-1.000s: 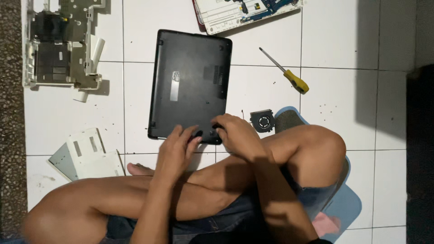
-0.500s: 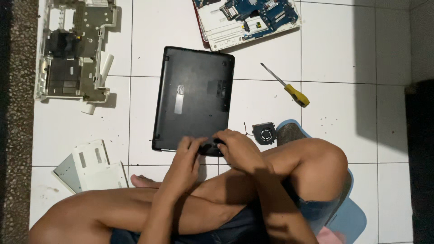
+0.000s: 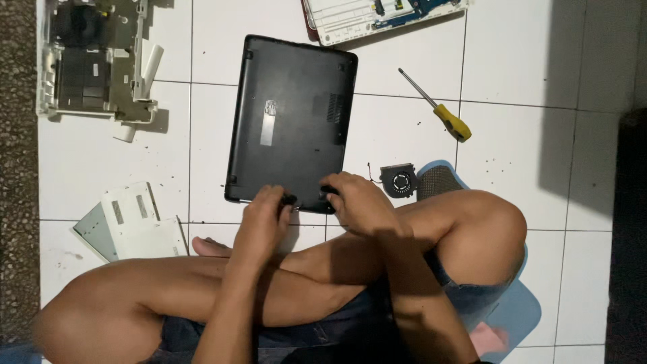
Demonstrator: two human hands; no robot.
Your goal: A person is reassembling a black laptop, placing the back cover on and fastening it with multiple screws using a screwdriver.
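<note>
I look straight down at a white tiled floor (image 3: 539,54) where I sit cross-legged, and a black laptop (image 3: 291,121) lies bottom-up in front of my knees, its long sides running away from me and its near edge just above my shins. My left hand (image 3: 261,217) rests on that near edge with the fingers curled over it, gripping the rim near the middle. My right hand (image 3: 357,199) sits just beside it on the same edge, toward the near right corner, fingers bent down onto the black shell and pressing or pinching there; I cannot tell whether anything small is caught between the fingertips. The two hands are close together but not touching. To the right of the laptop, near my right knee, a small round cooling fan (image 3: 399,180) lies on the tile with a thin wire trailing from it, and a blue mat (image 3: 441,176) peeks out from under my leg just beside it. Farther out, a screwdriver with a yellow handle (image 3: 438,108) lies slanted on the floor, well apart from the laptop. At the far left a stripped white chassis frame (image 3: 94,61) lies open, and nearer me on the left lie white cover panels (image 3: 135,222). At the top edge lies another opened white casing showing a blue circuit board (image 3: 384,13).
</note>
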